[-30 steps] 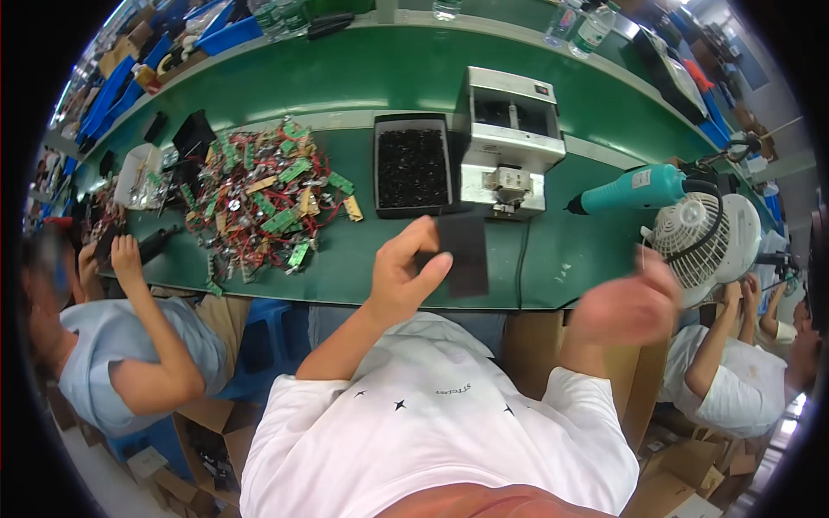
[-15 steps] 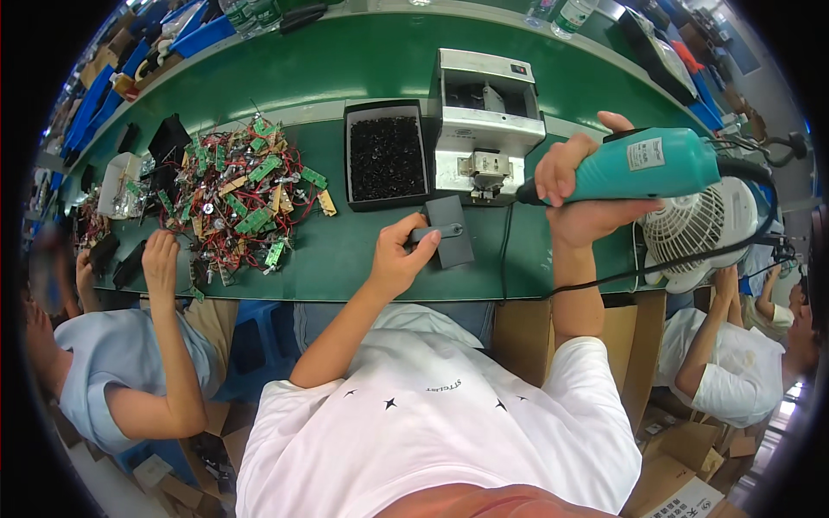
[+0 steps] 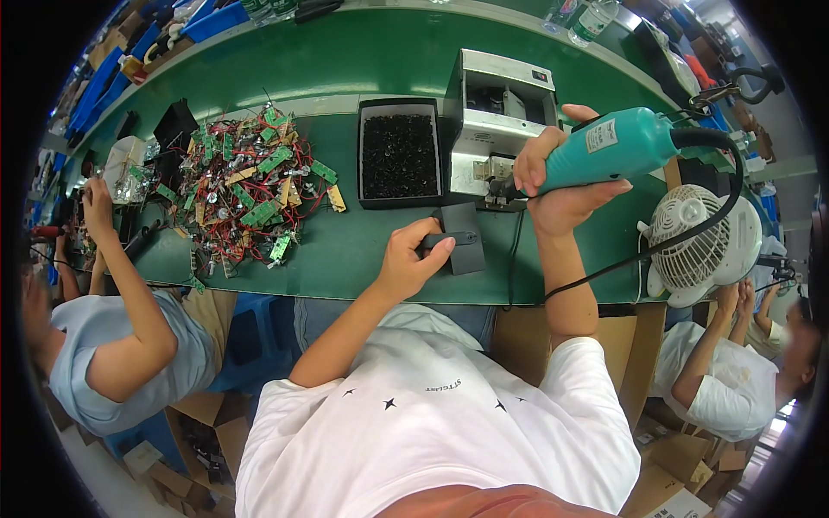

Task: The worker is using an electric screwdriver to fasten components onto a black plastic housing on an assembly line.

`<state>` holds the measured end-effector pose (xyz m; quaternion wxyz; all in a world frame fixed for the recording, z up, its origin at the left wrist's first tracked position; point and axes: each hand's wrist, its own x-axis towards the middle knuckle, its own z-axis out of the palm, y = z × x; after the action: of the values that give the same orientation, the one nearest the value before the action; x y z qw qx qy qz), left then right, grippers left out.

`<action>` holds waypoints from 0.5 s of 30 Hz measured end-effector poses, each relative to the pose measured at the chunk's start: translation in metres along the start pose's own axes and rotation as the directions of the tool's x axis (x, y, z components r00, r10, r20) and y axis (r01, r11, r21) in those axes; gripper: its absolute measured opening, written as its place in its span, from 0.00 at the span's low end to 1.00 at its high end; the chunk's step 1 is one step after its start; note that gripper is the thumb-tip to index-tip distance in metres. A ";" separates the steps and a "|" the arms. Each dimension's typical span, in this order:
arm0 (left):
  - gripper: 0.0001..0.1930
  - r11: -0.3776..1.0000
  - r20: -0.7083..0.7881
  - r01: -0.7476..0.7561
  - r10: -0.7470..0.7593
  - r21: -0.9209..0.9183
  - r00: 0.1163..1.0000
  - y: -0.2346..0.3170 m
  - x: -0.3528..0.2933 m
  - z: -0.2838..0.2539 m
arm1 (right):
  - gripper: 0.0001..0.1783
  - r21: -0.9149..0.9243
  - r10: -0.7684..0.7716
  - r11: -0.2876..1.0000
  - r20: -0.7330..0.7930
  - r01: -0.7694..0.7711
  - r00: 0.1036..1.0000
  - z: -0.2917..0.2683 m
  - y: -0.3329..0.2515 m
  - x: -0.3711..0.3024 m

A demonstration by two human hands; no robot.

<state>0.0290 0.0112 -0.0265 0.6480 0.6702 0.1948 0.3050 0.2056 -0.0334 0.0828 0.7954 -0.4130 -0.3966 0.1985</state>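
My right hand is wrapped around a teal electric screwdriver held almost level, its cord trailing off to the right. The dark nose of the tool points left and sits right at the front of a silver metal box-shaped machine, possibly a screw feeder; whether they touch I cannot tell. Closer to me, my left hand pinches a dark grey plastic part between thumb and fingers, just over the bench edge. This part has a flat square plate and a rounded arm across it. The screwdriver's bit is hidden.
A black box of small black pieces stands left of the machine. Farther left lies a heap of green circuit boards with red wires. A white fan is at the right. Co-workers sit on both sides; cardboard boxes are below the bench.
The screwdriver in my right hand has moved left, bringing its nose to the machine's front. My view has shifted slightly. The left co-worker's hand has moved away from the heap.
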 end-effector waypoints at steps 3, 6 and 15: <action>0.08 0.999 0.000 -0.046 0.046 0.023 0.999 0.000 0.001 0.000 | 0.56 0.010 -0.015 1.000 0.018 0.015 1.000 -0.001 0.002 -0.001; 0.08 0.998 -0.002 -0.057 0.057 0.032 0.998 -0.002 0.000 0.000 | 0.56 0.016 0.032 0.999 0.039 -0.033 0.999 0.001 -0.001 -0.002; 0.08 0.999 0.001 -0.042 0.042 0.034 0.999 -0.004 -0.001 0.000 | 0.55 0.331 0.060 0.940 0.080 -0.084 0.995 0.024 -0.034 -0.024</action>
<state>0.0294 0.0108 -0.0301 0.6298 0.6853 0.1857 0.3150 0.1717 -0.0560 0.1077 0.8320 -0.2794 -0.3691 0.3058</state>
